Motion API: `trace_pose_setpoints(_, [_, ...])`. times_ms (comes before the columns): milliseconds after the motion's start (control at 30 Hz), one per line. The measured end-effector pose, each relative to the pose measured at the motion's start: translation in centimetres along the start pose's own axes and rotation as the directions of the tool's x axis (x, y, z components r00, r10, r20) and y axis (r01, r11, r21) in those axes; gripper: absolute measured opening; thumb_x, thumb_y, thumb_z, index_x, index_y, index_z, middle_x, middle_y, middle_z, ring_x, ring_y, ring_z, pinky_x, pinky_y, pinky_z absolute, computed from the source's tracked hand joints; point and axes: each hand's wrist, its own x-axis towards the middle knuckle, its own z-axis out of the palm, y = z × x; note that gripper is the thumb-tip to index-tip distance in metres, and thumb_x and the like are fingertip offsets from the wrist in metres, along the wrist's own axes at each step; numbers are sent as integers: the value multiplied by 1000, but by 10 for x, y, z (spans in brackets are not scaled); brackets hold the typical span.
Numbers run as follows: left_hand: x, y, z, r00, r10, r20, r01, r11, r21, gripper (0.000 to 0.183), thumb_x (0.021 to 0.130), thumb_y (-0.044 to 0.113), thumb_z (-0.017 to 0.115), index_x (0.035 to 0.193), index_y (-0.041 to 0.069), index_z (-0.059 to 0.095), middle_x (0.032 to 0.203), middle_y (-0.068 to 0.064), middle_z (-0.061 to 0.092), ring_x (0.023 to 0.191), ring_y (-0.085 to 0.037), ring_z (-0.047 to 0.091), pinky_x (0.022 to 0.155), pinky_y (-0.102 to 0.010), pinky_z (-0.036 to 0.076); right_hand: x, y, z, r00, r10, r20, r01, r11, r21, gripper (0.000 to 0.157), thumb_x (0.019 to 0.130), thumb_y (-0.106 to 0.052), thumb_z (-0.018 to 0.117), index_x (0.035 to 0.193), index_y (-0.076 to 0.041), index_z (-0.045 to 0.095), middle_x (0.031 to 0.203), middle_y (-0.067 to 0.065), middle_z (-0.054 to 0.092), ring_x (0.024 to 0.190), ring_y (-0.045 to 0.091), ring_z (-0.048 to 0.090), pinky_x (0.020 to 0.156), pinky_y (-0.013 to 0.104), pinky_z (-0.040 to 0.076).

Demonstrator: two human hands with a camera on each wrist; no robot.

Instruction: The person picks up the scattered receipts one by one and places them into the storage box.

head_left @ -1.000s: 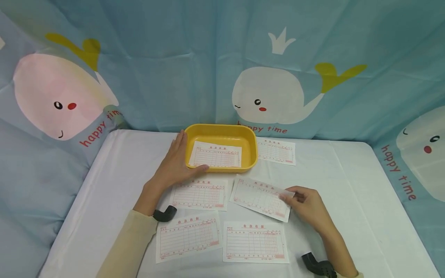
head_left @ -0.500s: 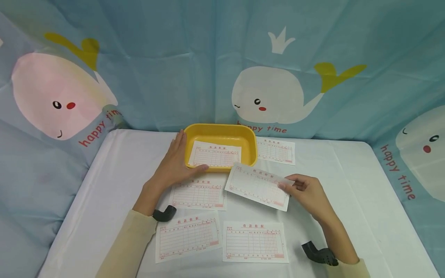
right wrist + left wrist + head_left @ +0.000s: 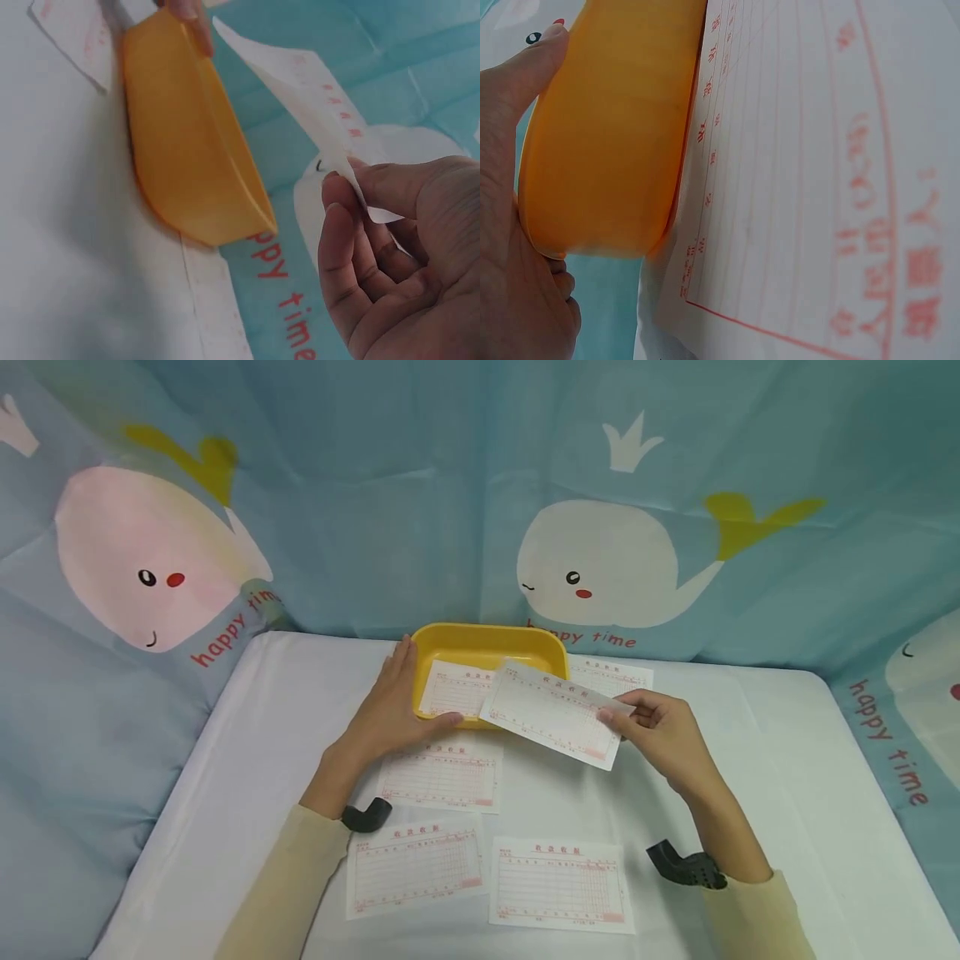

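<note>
A yellow plastic tray (image 3: 450, 639) stands at the back of the table with a printed receipt slip (image 3: 453, 689) inside it. My left hand (image 3: 382, 710) holds the tray's left front corner, its thumb along the front rim and its fingers along the left side. Between thumb and fingertips, my right hand (image 3: 663, 735) pinches the right end of another receipt slip (image 3: 551, 710). This slip is raised, its left end over the tray's front right part. In the right wrist view the held slip (image 3: 300, 90) bends and stands clear of the tray (image 3: 180, 127).
More receipt slips lie on the white table: one by the tray's front (image 3: 442, 777), a slip at front left (image 3: 416, 868), a slip at front right (image 3: 562, 885), and one partly hidden right of the tray (image 3: 600, 670). A blue whale-print curtain (image 3: 420, 543) hangs behind.
My right hand has lifted its slip off the table and carried it back until it overlaps the tray. My left hand stays at the tray. The head view has shifted slightly.
</note>
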Motion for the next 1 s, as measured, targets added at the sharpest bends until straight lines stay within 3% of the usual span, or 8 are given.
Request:
trace_pose_setpoints(233, [0, 0, -3, 1000, -16, 2, 16, 1000, 15, 142, 76, 91, 64, 170, 18, -14, 180, 0, -15, 169, -28, -2, 137, -54, 13, 31, -18, 15, 997, -61, 36, 60, 998, 25, 23, 98, -23, 78, 104, -1, 74, 94, 2, 77, 75, 11, 69, 70, 22, 60])
trace_pose_setpoints(400, [0, 0, 0, 1000, -18, 11, 17, 1000, 8, 141, 76, 91, 64, 169, 20, -14, 180, 1, -16, 169, -29, -4, 137, -55, 12, 51, -30, 26, 996, -83, 27, 84, 996, -26, 21, 97, -22, 79, 103, -2, 75, 96, 13, 75, 75, 14, 65, 67, 21, 57])
trace_pose_setpoints(533, [1, 1, 1, 999, -28, 22, 28, 1000, 9, 142, 75, 92, 64, 169, 20, -15, 179, 4, -18, 169, -29, -4, 136, -56, 14, 66, -38, 35, 993, -113, 20, 114, 988, -105, 18, 95, -22, 81, 102, -6, 77, 96, 13, 75, 77, 19, 63, 61, 22, 49])
trace_pose_setpoints(1000, [1, -1, 0, 1000, 5, 4, -5, 1000, 3, 142, 77, 88, 67, 169, 18, -15, 180, -2, -13, 169, -24, -5, 138, -52, 9, 104, -68, 77, 974, -203, 101, 226, 895, -384, 18, 94, -14, 80, 106, -1, 77, 84, 11, 68, 76, 22, 57, 67, 27, 45])
